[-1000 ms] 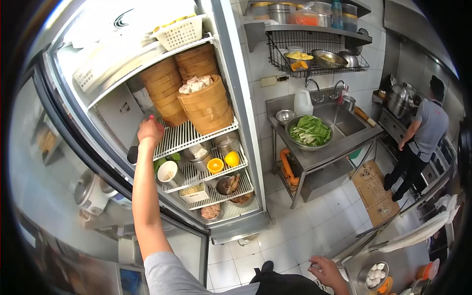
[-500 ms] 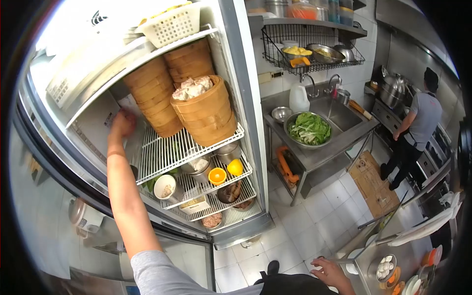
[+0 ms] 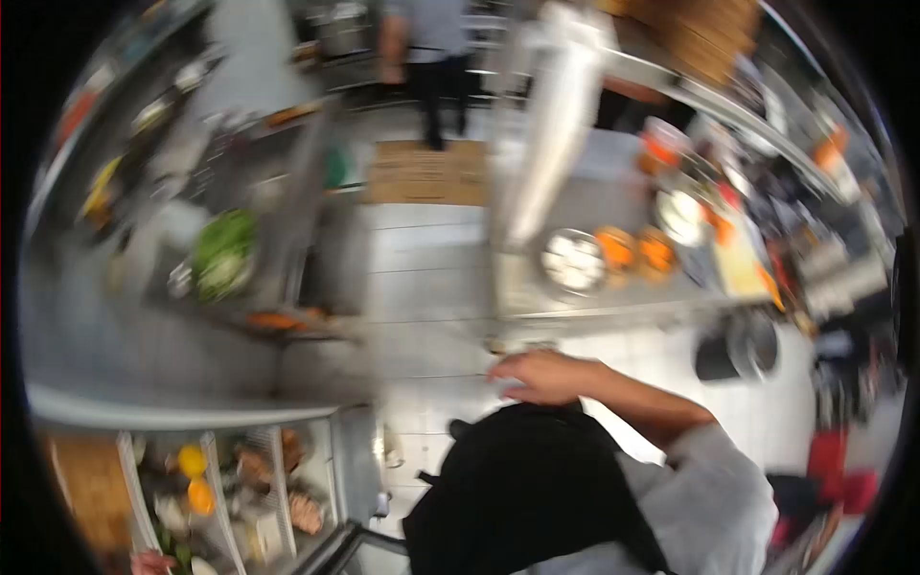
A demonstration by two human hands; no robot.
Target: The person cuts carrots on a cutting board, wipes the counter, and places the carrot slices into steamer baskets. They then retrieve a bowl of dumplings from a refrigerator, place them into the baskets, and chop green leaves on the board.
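Note:
My right hand (image 3: 544,376) hangs in front of the black apron (image 3: 527,479), over the tiled floor. Its fingers are loosely bent and somewhat apart, and I see nothing held in them. Of my left hand (image 3: 151,563), only a blurred bit shows at the bottom left edge, beside the fridge shelves (image 3: 218,489); its fingers cannot be made out. Near it in the fridge are a bamboo steamer (image 3: 91,489), a yellow lemon (image 3: 192,461) and a cut orange (image 3: 201,497). Motion smears much of the view.
A steel table (image 3: 594,311) on the right bears a bowl of white pieces (image 3: 573,261) and orange bowls (image 3: 614,247). Leafy greens (image 3: 224,251) lie by the sink on the left. Another person (image 3: 431,57) stands at the back, beyond a cardboard sheet (image 3: 428,172). A dark bin (image 3: 736,350) is under the table.
My view has swung right, away from the fridge, which now lies at the lower left. My left arm has almost left the view; my right hand now shows near the middle.

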